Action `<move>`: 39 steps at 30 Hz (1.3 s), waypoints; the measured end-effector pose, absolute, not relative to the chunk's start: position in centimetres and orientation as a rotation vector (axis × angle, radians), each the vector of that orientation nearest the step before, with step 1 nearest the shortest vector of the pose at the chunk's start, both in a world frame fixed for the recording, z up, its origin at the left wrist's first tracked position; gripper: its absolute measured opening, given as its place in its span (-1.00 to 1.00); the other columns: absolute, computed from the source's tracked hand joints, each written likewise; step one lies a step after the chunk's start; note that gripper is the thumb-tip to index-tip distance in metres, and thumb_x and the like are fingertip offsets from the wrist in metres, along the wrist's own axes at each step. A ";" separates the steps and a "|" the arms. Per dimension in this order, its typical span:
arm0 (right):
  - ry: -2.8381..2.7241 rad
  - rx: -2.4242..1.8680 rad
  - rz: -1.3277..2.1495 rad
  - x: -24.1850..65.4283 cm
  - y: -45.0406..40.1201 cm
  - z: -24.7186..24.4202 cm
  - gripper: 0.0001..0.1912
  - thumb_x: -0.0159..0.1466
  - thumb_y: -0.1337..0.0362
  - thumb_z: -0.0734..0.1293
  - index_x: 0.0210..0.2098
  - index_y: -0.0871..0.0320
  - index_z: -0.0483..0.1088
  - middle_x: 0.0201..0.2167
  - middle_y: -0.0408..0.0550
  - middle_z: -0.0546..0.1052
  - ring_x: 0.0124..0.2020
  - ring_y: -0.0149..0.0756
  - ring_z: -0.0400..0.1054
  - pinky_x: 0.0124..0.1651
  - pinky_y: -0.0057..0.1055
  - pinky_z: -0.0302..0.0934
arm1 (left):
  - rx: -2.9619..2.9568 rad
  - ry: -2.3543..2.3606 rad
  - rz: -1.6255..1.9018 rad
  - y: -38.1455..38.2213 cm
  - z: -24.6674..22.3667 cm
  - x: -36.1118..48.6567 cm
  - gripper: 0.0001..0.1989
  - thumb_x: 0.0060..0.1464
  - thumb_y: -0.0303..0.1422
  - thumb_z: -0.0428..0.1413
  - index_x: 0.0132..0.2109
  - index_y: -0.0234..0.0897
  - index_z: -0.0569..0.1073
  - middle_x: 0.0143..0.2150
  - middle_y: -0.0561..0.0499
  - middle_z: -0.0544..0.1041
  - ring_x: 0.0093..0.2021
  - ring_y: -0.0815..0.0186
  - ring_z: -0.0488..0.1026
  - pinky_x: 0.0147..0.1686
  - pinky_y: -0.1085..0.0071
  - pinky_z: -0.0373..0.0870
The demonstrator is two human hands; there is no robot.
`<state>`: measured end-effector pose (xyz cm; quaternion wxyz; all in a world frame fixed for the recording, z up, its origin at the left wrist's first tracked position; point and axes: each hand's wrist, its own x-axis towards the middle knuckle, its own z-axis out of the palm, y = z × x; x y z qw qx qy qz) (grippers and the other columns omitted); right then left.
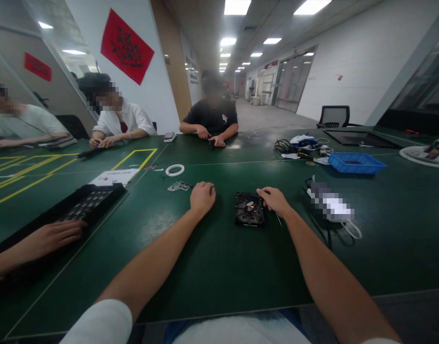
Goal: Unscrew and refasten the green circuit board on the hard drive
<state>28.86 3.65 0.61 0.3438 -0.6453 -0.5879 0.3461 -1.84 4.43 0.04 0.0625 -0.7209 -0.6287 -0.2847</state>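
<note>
A black hard disk drive (250,217) lies flat on the green table, its underside or inner parts facing up. At its upper right corner is my right hand (276,200), thumb and forefinger pinched together. From below that palm sticks out a thin metal tool (279,219); its kind does not show. My left hand (203,198) rests on the table to the left of the drive, apart from it. Its fingers are curled in, and whatever they may hold is hidden. Just beyond that hand lies a small circuit board (180,186).
A white ring (175,170) lies past the circuit board. To the right are a white device with a cable (334,208), a blue tray (357,164) and tangled cables (301,143). At left, another person's hand (58,236) rests on a black panel (108,192). Several people sit around.
</note>
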 end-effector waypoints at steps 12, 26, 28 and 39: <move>-1.667 -1.728 0.823 26.7 4.8 1.3 -0.59 0.34 -0.05 0.32 -0.16 0.20 0.52 -0.60 -0.15 0.43 -0.65 -0.42 0.25 -0.64 -0.53 0.09 | -1.815 -2.227 -0.645 8.7 -1.9 -11.2 -0.51 0.21 -0.07 0.07 0.17 -0.22 0.52 0.14 -0.27 0.47 0.15 -0.15 0.29 0.11 0.01 0.20; -1.677 -1.662 0.844 27.1 3.8 1.2 -0.67 0.34 0.04 0.31 -0.11 0.16 0.51 -0.60 -0.19 0.42 -0.63 -0.43 0.26 -0.64 -0.56 0.12 | -1.812 -2.307 -0.632 8.8 -1.6 -11.4 -0.59 0.31 -0.11 -0.02 0.11 -0.15 0.55 0.08 -0.28 0.50 0.09 -0.12 0.37 0.03 0.01 0.26; -1.668 -1.666 0.846 27.2 3.8 1.1 -0.69 0.34 0.05 0.31 -0.11 0.15 0.51 -0.58 -0.19 0.42 -0.63 -0.42 0.27 -0.65 -0.57 0.12 | -1.792 -2.299 -0.662 8.8 -1.4 -11.5 -0.60 0.34 -0.15 -0.07 0.10 -0.16 0.55 0.08 -0.26 0.50 0.05 -0.06 0.41 -0.01 0.09 0.30; -1.657 -1.642 0.862 27.4 3.8 0.9 -0.71 0.33 0.08 0.34 -0.12 0.14 0.51 -0.52 -0.15 0.48 -0.57 -0.43 0.31 -0.63 -0.58 0.14 | -1.423 -2.276 -0.945 8.3 3.3 -16.0 -0.59 0.45 -0.24 -0.24 0.11 -0.16 0.46 -0.01 -0.14 0.55 -0.05 0.09 0.49 -0.15 0.26 0.34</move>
